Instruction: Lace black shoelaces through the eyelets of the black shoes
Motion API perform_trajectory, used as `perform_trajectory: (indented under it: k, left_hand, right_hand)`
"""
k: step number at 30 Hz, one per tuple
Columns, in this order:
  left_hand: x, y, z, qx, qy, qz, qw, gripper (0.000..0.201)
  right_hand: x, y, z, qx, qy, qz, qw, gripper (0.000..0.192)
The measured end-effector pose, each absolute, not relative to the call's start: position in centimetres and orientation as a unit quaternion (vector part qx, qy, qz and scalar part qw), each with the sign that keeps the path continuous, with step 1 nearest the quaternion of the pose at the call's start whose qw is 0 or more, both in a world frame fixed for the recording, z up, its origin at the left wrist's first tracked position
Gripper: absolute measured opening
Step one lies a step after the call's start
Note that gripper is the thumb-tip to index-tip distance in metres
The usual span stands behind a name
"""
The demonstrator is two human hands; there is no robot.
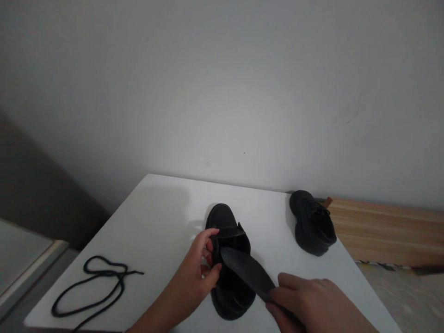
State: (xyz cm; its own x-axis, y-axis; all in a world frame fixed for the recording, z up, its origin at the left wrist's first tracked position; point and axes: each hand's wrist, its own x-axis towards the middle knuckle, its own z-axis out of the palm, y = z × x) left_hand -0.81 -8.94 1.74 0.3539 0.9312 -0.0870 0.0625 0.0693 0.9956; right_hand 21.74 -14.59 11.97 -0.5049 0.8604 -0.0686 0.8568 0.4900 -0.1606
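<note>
A black shoe [222, 215] without a lace lies on the white table, its toe pointing away from me and its opening spread. My left hand [203, 266] grips the left side of that opening, fingers and thumb curled on the edge. In my right hand [298, 296] is a dark insole [251, 273], pinched near its rear end. The insole's front end is over the shoe's opening, tilted; how far inside it reaches I cannot tell. To the left lies a loose black shoelace [118, 273], looped on the table.
Another black shoe [312, 226], laced, stands at the table's back right edge. The white table [163, 208] meets a grey wall [222, 92]. Right of it is a wood-grain board [385, 226]. At the far left is a pale ledge [27, 273].
</note>
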Motion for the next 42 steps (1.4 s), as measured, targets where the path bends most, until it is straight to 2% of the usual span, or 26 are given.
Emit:
perform_trajectory:
  k: [4, 9, 17, 34, 38, 40, 42]
  left_hand:
    - [-0.4, -9.3, 1.6, 0.547, 0.413, 0.372, 0.626, 0.057]
    - [-0.2, -9.4, 1.5, 0.548, 0.414, 0.373, 0.624, 0.054]
    - [-0.3, -9.6, 0.4, 0.581, 0.425, 0.388, 0.575, 0.057]
    - [-0.5, -9.6, 1.2, 0.612, 0.438, 0.370, 0.545, 0.056]
    - [-0.8, -9.8, 1.4, 0.647, 0.443, 0.365, 0.502, 0.058]
    - [-1.0, -10.1, 1.6, 0.668, 0.454, 0.382, 0.450, 0.059]
    - [-1.3, -10.4, 1.8, 0.699, 0.461, 0.403, 0.370, 0.050]
  right_hand:
    - [18.9, -13.1, 11.5, -0.511, -0.858, 0.011, -0.050, 0.022]
    - [15.7, -11.0, 10.7, -0.556, -0.822, 0.009, -0.122, 0.027]
    - [13.4, -8.2, 8.6, -0.609, -0.778, 0.118, -0.097, 0.029]
    - [13.2, -6.3, 6.8, -0.567, -0.801, 0.180, -0.070, 0.028]
    - [14.7, -7.6, 7.7, -0.559, -0.807, 0.185, -0.047, 0.028]
    - [15.8, -8.4, 8.5, -0.547, -0.816, 0.186, -0.013, 0.029]
    - [17.2, -9.2, 9.3, -0.522, -0.830, 0.191, 0.039, 0.031]
